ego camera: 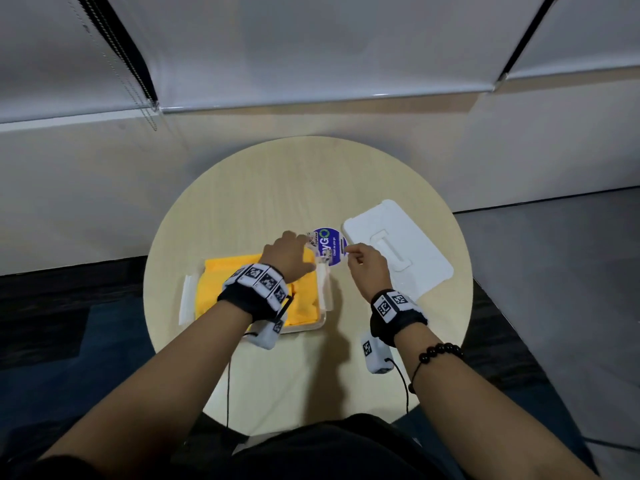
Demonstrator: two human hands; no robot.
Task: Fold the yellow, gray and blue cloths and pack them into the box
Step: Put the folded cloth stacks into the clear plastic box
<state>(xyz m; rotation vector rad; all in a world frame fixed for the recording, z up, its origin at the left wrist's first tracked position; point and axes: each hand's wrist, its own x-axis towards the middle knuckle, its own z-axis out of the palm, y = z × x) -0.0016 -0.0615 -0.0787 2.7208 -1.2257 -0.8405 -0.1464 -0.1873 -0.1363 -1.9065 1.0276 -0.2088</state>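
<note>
A yellow cloth lies folded in the box on the left half of the round table. It fills the box's opening, and no gray or blue cloth shows. My left hand reaches over the box's far right corner and pinches the left edge of a round purple printed card. My right hand pinches the card's right edge. Both hands hold the card just past the box.
The box's white lid lies flat on the table to the right of my hands. White flaps stick out at the box's left side. A wall and window blinds stand behind the table.
</note>
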